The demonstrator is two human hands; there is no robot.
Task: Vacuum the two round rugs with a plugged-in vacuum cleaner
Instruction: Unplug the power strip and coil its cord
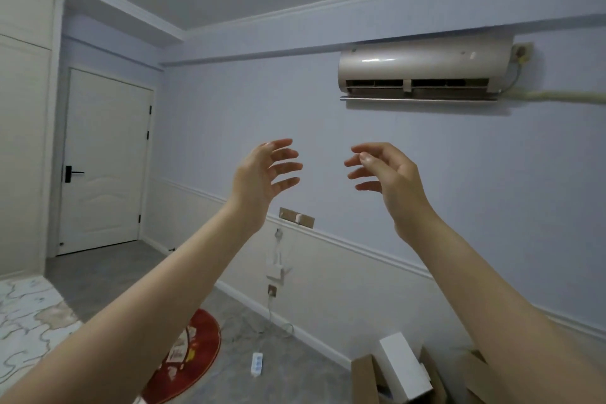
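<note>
Both my arms are raised in front of the pale wall. My left hand (262,174) has its fingers spread and holds nothing. My right hand (387,170) faces it, fingers relaxed and empty, a hand's width apart. A red round rug (200,348) lies on the grey floor at the lower left, partly hidden by my left forearm. A white power strip (257,363) lies on the floor right of the rug; its cord runs up to a wall socket (272,290). No vacuum cleaner is in view.
A patterned white and beige mat (29,321) lies at the far left. Open cardboard boxes (370,377) and a white box (405,367) sit at the bottom right. An air conditioner (423,70) hangs high on the wall. A closed door (105,161) stands at the left.
</note>
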